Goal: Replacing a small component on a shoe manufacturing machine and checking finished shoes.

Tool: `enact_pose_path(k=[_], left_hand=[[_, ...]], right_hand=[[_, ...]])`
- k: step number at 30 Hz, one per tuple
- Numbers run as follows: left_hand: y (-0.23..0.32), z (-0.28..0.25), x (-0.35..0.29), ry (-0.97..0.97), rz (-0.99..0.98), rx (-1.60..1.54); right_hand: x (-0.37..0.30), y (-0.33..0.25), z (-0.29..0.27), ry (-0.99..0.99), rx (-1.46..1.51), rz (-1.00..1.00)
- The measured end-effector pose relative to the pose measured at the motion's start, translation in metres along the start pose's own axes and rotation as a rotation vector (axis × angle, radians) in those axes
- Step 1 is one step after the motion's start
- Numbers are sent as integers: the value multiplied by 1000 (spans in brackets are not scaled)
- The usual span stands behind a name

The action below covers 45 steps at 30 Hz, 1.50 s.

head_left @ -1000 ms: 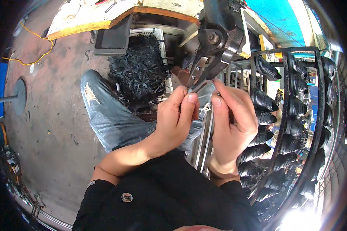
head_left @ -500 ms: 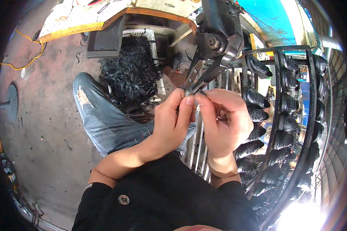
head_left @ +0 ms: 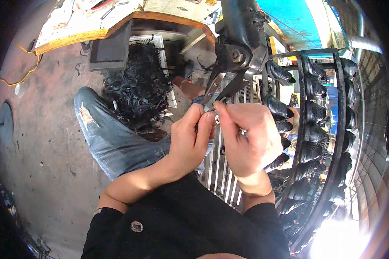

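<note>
My left hand (head_left: pixel 188 136) and my right hand (head_left: pixel 252 138) meet in front of me, thumb and fingers pinched together on each. A small dark bit shows between the fingertips, but what it is cannot be made out. Right at my fingertips are the metal blades (head_left: pixel 214 90) of a black machine head (head_left: pixel 236 55), which hangs down from above on a thick arm. The blades stand apart like scissors, with the fingers beside their lower ends.
A white crate (head_left: pixel 162 54) heaped with black scraps (head_left: pixel 136 86) sits on the floor beyond my knee, beside a dark grey tray (head_left: pixel 109 52). A rack of black shoes (head_left: pixel 314 113) stands to the right. Ahead runs a wood-edged workbench (head_left: pixel 73 39).
My right fingertips have shifted slightly left and the small dark piece shows less. The whole view has turned a little; my left hand keeps its pinch by the blades.
</note>
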<state>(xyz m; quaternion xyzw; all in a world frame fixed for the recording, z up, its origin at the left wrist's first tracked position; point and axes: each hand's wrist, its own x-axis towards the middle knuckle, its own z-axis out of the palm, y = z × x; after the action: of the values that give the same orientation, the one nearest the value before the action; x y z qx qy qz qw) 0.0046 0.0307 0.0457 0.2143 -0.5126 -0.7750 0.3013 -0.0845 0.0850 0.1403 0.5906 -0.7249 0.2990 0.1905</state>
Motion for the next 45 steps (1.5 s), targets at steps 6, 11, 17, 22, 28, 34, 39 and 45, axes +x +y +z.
enact_pose_path(k=[6,11,17,22,28,34,39,45], left_hand=[[-5,1,0,-29,-16,-76],[-4,-1,0,-42,-26,-66],[-8,1,0,-55,10,-105],[-4,0,1,-50,-30,-112],[-6,1,1,-49,-60,-134],[-3,1,1,-34,-57,-116],[-6,0,2,-17,47,-61],[-1,1,1,-27,-39,-105]], right_hand=[[0,9,-6,-87,-85,-186],[1,11,-4,-68,25,-137],[3,2,-3,-62,-53,-42],[5,-1,-3,-82,-93,-1],[8,1,-1,-161,-285,-14],[9,1,4,-188,-316,43],[9,2,-5,-251,-258,25],[4,-4,-7,-219,-232,60]])
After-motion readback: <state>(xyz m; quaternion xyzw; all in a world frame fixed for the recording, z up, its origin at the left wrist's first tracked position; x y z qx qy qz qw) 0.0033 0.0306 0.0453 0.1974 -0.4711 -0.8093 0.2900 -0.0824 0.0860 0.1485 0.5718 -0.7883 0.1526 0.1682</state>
